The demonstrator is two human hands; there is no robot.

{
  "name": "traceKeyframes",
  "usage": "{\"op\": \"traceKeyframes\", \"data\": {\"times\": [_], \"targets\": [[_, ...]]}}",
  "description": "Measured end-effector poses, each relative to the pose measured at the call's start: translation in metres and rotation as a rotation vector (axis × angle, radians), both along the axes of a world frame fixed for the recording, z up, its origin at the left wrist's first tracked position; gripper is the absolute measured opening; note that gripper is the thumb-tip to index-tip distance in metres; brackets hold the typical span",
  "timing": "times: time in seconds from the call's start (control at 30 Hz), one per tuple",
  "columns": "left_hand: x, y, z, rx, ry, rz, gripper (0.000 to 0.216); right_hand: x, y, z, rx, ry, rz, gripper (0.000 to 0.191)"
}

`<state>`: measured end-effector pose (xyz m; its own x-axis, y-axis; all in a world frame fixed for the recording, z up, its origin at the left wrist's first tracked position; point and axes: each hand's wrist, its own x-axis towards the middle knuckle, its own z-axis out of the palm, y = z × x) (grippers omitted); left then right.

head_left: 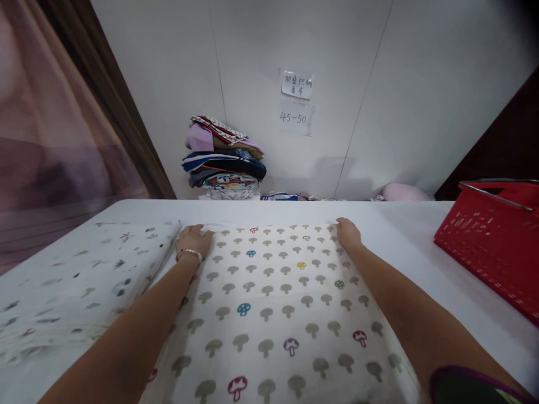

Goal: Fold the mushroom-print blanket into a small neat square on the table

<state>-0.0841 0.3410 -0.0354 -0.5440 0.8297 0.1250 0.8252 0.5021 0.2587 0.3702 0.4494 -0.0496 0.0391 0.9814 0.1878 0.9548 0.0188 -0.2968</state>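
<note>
Fingers point(201, 230) of my left hand point(194, 238) lie bent on the far left corner of the mushroom-print cloth point(273, 303); my right hand point(348, 233) rests likewise on its far right corner. Whether either hand pinches the edge, I cannot tell. The cloth lies flat on the white table point(404, 224), between a speckled cloth point(76, 275) and a red basket point(492, 241).

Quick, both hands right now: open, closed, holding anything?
Left hand: on the white mushroom-print cloth's far left corner; grip cannot be told.
Right hand: on its far right corner; fingers hidden, cannot be told.
</note>
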Motion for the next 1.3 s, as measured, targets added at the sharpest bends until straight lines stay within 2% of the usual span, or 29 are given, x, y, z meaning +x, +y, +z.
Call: {"op": "traceKeyframes", "data": {"times": [0.13, 0.23, 0.3, 0.37, 0.43, 0.53, 0.6, 0.7, 0.77, 0.9, 1.07, 1.3], "targets": [[-0.001, 0.002, -0.004, -0.02, 0.031, 0.059, 0.044, -0.009, -0.011, 0.0, 0.05, -0.075, 0.052, 0.039], [-0.002, 0.003, -0.007, 0.011, 0.032, 0.084, 0.038, -0.03, -0.024, -0.002, 0.111, -0.162, 0.312, 0.048], [-0.003, 0.003, -0.007, 0.017, 0.037, 0.084, 0.037, -0.045, -0.032, -0.004, 0.02, -0.188, 0.51, 0.056], [-0.004, 0.003, -0.003, 0.01, 0.03, 0.081, 0.038, -0.055, -0.035, -0.006, -0.122, -0.196, 0.579, 0.062], [-0.004, 0.003, 0.003, -0.011, -0.007, 0.085, 0.041, -0.06, -0.034, -0.007, -0.205, -0.192, 0.557, 0.065], [0.005, -0.001, 0.009, 0.004, -0.011, 0.05, 0.05, -0.06, -0.034, -0.005, -0.229, -0.188, 0.536, 0.066], [0.022, -0.008, 0.007, 0.044, 0.068, -0.107, 0.053, -0.063, -0.037, -0.002, -0.215, -0.204, 0.525, 0.067], [0.053, -0.02, -0.004, 0.009, 0.174, -0.496, 0.051, -0.076, -0.044, 0.0, -0.138, -0.223, 0.568, 0.069], [0.07, -0.022, -0.011, -0.041, 0.194, -0.624, 0.049, -0.089, -0.046, 0.0, -0.11, -0.205, 0.634, 0.065], [0.081, -0.002, -0.011, -0.052, 0.161, -0.597, 0.044, -0.11, -0.034, 0.002, -0.053, -0.149, 0.599, 0.045], [0.085, 0.029, -0.002, 0.02, 0.143, -0.603, 0.034, -0.119, -0.016, 0.006, 0.031, -0.22, 0.536, 0.03], [0.096, 0.04, 0.0, 0.079, 0.102, -0.494, 0.02, -0.129, -0.01, 0.009, 0.069, -0.243, 0.439, 0.024]]}}
